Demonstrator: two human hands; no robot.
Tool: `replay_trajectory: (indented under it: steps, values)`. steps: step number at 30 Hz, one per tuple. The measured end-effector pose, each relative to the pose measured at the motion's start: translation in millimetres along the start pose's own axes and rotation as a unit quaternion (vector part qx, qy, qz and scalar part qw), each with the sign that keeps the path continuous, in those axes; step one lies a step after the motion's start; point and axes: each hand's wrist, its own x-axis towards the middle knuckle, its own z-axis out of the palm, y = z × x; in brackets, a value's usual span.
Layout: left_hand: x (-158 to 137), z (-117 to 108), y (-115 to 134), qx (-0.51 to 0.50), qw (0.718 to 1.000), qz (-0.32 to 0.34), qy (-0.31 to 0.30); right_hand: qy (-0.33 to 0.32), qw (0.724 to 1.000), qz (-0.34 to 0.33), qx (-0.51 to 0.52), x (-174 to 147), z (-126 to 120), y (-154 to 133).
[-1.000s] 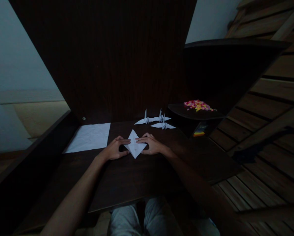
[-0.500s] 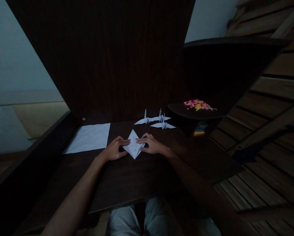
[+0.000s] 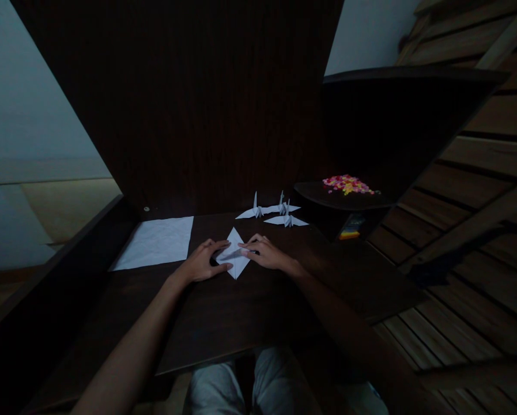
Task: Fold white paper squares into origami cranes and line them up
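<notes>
A diamond-shaped piece of folded white paper (image 3: 237,266) lies on the dark desk between my hands. My left hand (image 3: 202,262) rests on its left side, thumb and forefinger spread apart and touching it. My right hand (image 3: 264,253) pinches a flap near the paper's middle, thumb and forefinger close together. The flap looks partly lifted; its underside is hard to make out in the dim light. Just beyond stand several white origami cranes (image 3: 288,221), wings spread.
Left of my hands lies a flat white paper sheet (image 3: 157,242). On the right, a rounded shelf (image 3: 314,196) bears a heap of small pink, red and yellow pieces (image 3: 348,184). A dark upright panel (image 3: 189,115) backs the desk, and a wooden slatted structure (image 3: 474,213) stands further right.
The right thumb and forefinger have closed together near the paper's centre, and a flap there has shifted. My left thumb has slid inward along the lower left side.
</notes>
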Motion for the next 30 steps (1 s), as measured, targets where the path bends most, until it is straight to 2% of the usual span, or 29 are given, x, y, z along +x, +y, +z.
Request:
replay_trajectory:
  steps: [10,14,22,27,30]
  values:
    - [7.9,11.7,-4.7,0.029,0.998,-0.025,0.051,0.058,0.998,0.030,0.017,3.8,5.8,-1.3]
    - [9.2,11.5,0.1,0.024,0.995,-0.060,0.076,0.079,0.996,0.045,0.003,6.0,9.4,-5.2]
    - [11.8,11.7,5.7,0.021,0.991,-0.097,0.093,0.171,0.982,0.073,0.043,4.9,16.8,-9.9]
    - [12.7,11.1,10.2,0.007,0.989,-0.110,0.102,0.146,0.989,0.001,-0.012,2.7,12.7,-15.7]
    - [11.9,11.1,12.5,0.008,0.989,-0.109,0.097,0.119,0.992,-0.017,-0.035,3.1,11.9,-20.2]
